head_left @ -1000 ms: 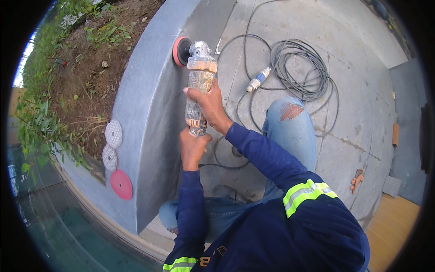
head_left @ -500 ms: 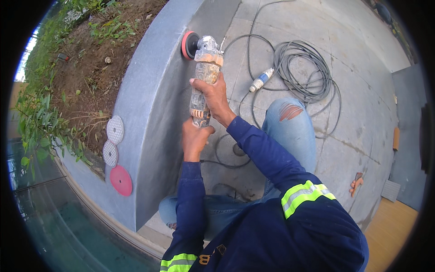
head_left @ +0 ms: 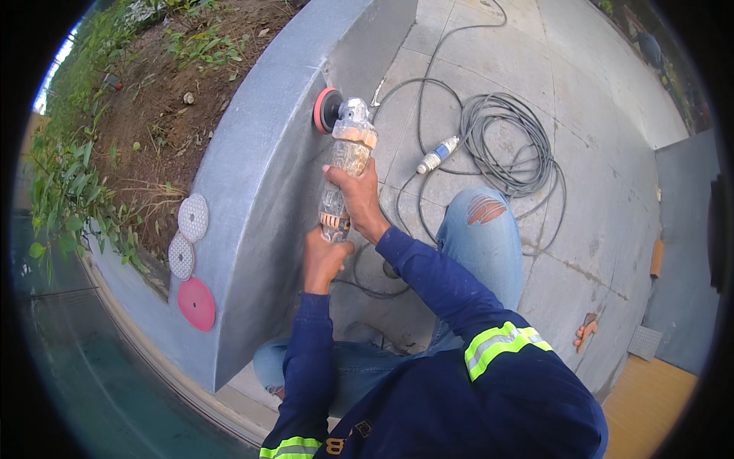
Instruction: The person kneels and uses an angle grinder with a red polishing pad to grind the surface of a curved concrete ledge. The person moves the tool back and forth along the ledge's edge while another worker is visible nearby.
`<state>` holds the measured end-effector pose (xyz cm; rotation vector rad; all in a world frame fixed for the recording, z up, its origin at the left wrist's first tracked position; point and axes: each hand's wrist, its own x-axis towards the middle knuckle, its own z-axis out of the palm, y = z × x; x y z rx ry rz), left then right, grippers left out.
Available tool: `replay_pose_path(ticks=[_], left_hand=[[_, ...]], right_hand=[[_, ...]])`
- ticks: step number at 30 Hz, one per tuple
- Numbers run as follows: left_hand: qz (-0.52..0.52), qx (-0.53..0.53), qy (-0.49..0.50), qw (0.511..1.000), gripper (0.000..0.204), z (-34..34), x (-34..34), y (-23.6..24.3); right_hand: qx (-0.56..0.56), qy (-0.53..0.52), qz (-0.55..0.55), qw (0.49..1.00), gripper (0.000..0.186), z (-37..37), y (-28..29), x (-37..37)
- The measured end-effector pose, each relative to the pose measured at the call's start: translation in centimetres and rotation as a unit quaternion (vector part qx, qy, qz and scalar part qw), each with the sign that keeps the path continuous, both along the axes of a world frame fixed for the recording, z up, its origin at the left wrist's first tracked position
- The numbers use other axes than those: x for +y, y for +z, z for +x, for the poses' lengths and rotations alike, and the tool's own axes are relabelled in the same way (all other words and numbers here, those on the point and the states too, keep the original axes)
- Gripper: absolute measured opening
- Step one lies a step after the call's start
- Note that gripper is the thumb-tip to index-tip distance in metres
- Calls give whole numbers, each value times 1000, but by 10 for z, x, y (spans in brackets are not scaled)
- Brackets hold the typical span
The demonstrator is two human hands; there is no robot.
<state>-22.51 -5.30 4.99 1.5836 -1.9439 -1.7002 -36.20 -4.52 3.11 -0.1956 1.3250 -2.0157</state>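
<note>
Over the last second the dust-caked handheld angle polisher with its red round pad (head_left: 345,153) has slid along the vertical face of the curved grey stone kerb wall (head_left: 260,191), away from the person and toward the far end of the wall, with both forearms stretching out after it; the pad keeps flat against the stone, so the pass reads as ongoing grinding work that is creeping along the face rather than dwelling on one patch. The right hand (head_left: 353,193) is wrapped tight around the middle of the tool's body, fingers curled over it and knuckles up, the dark blue sleeve running back from it across the knee of the torn blue jeans (head_left: 482,229). The left hand (head_left: 323,258) is clenched around the rear end of the tool, just below the right hand, its arm nearly straight and coming up from the lower edge. The tool points away from the person, tilted slightly left so that the pad meets the wall near its upper edge. On the flat top of the wall, well apart from the hands, lie two white perforated discs (head_left: 187,236) and one pink-red disc (head_left: 196,304) in a row. A grey power cable (head_left: 508,141) lies coiled on the paved floor (head_left: 612,206) to the right, a blue-and-white plug connector (head_left: 438,154) beside it.
</note>
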Motion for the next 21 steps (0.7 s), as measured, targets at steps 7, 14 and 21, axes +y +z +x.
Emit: replay_pose_path(ticks=[7, 14, 21], left_hand=[[-84, 58, -15, 995, 34, 25, -1, -4], [-53, 4, -8, 999, 42, 10, -3, -10], [-56, 23, 1, 998, 45, 28, 2, -6]], right_hand=[[35, -3, -39, 999, 63, 18, 17, 3], [25, 2, -22, 999, 64, 1, -4, -3], [49, -14, -37, 998, 56, 20, 6, -2]])
